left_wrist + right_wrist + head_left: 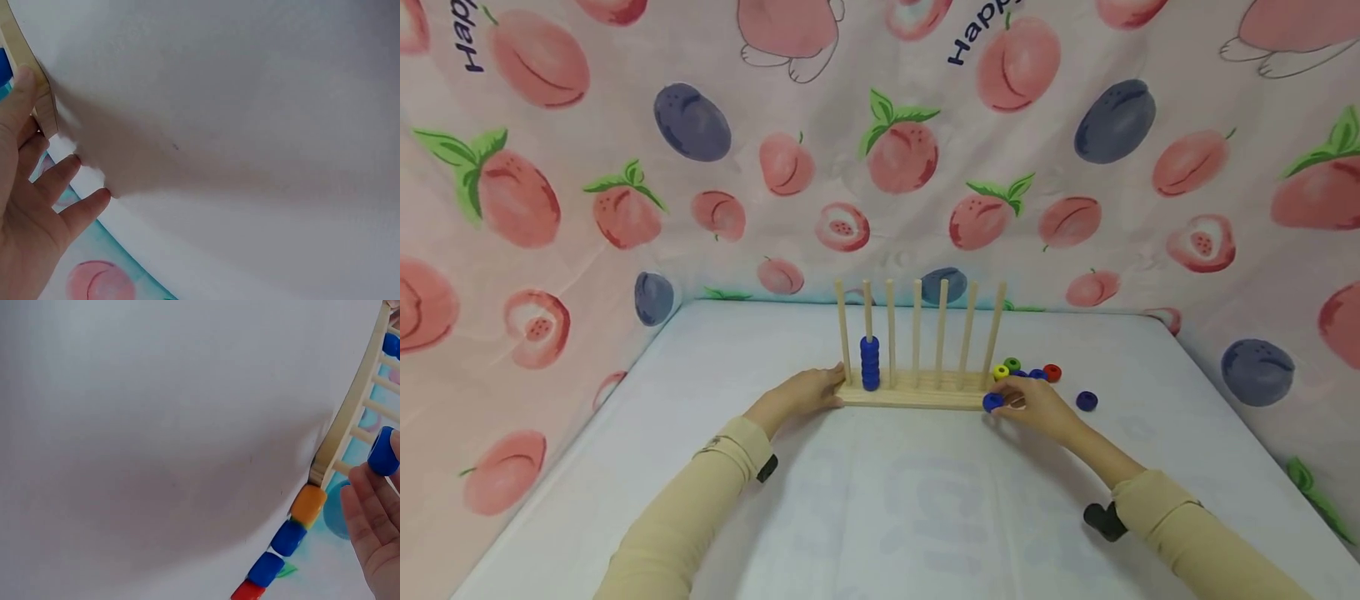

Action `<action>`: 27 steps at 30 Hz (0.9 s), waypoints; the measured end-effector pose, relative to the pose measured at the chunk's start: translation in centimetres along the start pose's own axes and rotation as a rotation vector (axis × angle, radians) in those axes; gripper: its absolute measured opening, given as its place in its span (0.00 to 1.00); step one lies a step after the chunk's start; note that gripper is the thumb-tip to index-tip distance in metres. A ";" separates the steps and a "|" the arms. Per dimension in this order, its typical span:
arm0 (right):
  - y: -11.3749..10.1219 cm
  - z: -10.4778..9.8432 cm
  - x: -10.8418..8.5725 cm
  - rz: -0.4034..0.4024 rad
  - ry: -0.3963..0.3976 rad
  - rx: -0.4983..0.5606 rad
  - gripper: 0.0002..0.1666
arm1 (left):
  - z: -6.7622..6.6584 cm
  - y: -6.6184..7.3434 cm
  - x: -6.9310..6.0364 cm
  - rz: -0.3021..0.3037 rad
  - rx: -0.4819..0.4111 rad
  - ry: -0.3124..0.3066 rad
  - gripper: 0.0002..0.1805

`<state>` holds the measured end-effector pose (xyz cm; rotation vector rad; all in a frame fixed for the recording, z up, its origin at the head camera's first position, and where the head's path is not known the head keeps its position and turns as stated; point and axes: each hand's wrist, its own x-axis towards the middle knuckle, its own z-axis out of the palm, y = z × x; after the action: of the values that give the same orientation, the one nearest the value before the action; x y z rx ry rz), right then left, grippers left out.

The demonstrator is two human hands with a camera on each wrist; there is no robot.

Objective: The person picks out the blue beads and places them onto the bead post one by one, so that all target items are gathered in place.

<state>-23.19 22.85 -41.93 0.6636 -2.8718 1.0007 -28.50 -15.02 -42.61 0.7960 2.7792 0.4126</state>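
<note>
On our white table stands a wooden rack. Our left hand grips its left end; our right hand, well apart, pinches near the right end. A blue stack rings the second peg from left; between our right fingertips sits one blue bead.

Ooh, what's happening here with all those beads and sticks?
A person steadies the end of a wooden rack with their left hand. The fingers of their right hand pinch a blue bead, not yet on a peg. A blue stack sits on the second peg from the left; the other six pegs are bare. More loose beads lie on the right.
</note>
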 end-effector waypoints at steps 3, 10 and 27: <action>-0.1 0.2 0.0 0.009 -0.007 0.013 0.17 | 0.2 0.1 0.1 -0.008 0.008 0.001 0.35; -0.3 0.6 0.2 0.001 -0.036 0.022 0.18 | 0.3 0.3 0.2 -0.028 0.034 -0.006 0.35; -2.7 1.3 1.4 -0.092 -0.018 0.011 0.17 | 0.7 0.0 -0.3 -0.047 0.006 -0.008 0.34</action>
<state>-23.25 19.60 -41.09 0.8013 -2.8238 1.0040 -28.10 -15.06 -43.20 0.7306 2.7866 0.3915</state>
